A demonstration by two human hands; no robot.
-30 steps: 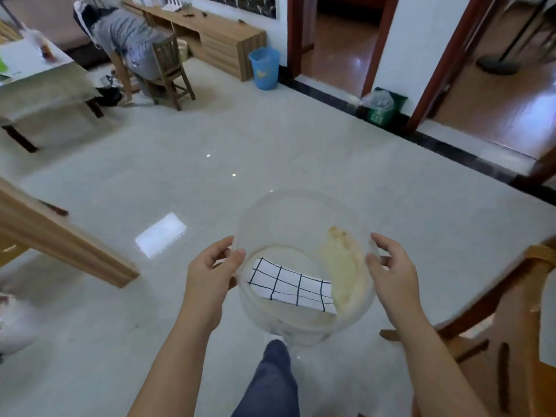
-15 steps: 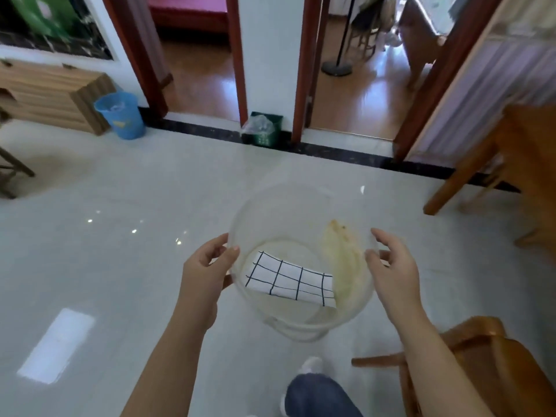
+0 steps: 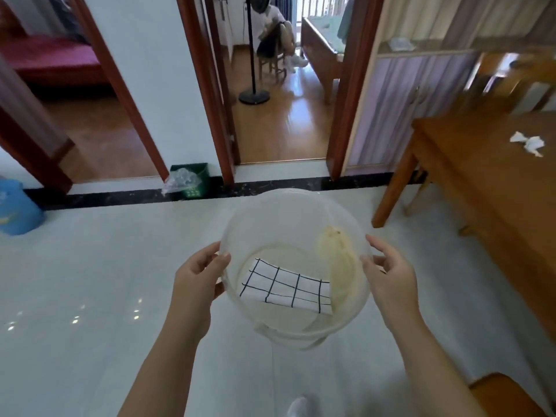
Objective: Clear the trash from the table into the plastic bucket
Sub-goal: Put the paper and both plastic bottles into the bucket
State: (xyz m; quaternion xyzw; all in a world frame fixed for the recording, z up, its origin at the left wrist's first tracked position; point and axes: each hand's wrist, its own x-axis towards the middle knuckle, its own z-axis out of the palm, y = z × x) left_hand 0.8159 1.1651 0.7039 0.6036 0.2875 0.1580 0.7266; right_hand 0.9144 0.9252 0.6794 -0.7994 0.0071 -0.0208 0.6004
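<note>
I hold a clear plastic bucket [image 3: 288,212] in front of me above the floor. My left hand [image 3: 197,276] grips its left rim and my right hand [image 3: 391,275] presses on its right rim. Inside lie a white paper with a black grid [image 3: 285,285] and a pale yellowish peel [image 3: 340,260]. At the right stands a wooden table [image 3: 481,182], and crumpled white tissue [image 3: 528,143] lies on its top, well away from both hands.
A green bin with a plastic bag [image 3: 188,179] stands by the wall ahead, a blue bin [image 3: 15,207] at the far left. A wooden chair seat [image 3: 508,392] is at the lower right. Through the doorway a person sits beside a fan stand [image 3: 252,94].
My view has swung to the right: the wooden table with the tissue has come into sight and the blue bin has slid to the left edge. Both hands keep the same hold on the bucket.
</note>
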